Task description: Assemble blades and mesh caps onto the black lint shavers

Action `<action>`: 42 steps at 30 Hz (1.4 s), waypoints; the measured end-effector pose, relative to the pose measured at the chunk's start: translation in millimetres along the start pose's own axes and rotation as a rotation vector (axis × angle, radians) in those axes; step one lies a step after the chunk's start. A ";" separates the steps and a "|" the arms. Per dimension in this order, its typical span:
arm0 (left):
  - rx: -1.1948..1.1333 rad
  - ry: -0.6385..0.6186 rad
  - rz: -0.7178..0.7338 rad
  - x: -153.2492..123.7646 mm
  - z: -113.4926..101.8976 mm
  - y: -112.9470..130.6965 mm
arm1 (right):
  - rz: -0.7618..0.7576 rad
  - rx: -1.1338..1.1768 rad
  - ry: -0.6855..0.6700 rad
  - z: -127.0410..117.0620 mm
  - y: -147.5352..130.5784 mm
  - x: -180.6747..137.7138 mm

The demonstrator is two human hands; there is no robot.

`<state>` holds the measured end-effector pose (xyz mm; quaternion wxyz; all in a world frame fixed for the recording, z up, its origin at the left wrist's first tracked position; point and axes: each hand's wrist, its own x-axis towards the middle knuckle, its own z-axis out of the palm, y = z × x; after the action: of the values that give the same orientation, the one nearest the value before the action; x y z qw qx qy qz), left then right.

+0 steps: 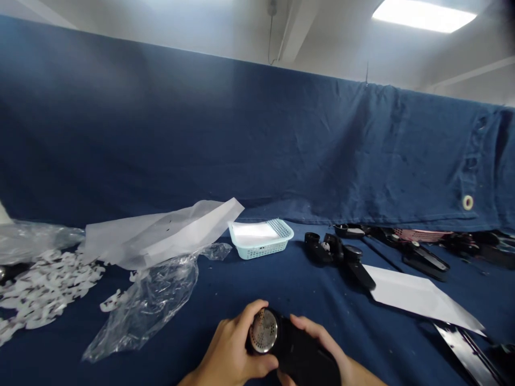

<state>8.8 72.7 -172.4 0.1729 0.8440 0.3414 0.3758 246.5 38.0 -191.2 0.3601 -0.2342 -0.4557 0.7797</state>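
Note:
Low in the middle of the view, both my hands grip a black lint shaver [293, 348] with a round perforated metal head [263, 331]. My left hand [229, 351] wraps its fingers and thumb around the head end. From the right, my right hand [325, 348] holds the black body, fingers curled over its top. The shaver is just above the blue cloth-covered table [225, 289].
A pale blue basket [260, 238] with white sheets stands behind. Clear plastic bags [148, 300], a white bag [161, 233] and white paper scraps [44, 289] lie left. More black shavers [338, 254] and a white sheet [418, 295] lie right. A blue curtain [257, 145] backs the table.

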 end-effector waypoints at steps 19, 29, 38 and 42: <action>0.204 -0.038 -0.073 -1.3 -4.5 8.7 | 0.123 0.460 -0.003 14.7 -13.0 25.7; 0.260 -0.061 -0.009 1.0 -5.6 6.6 | -0.064 0.444 0.058 16.1 -6.1 27.5; 0.209 -0.065 0.004 3.3 -10.6 10.6 | -0.044 0.492 0.049 11.3 -4.6 27.2; 0.170 -0.105 -0.002 1.2 -11.9 11.5 | -0.063 0.475 0.032 9.6 0.1 27.2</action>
<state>5.6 65.9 -157.6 0.1187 0.8738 0.3633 0.3006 222.7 53.9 -187.7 0.4364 -0.1410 -0.2606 0.8496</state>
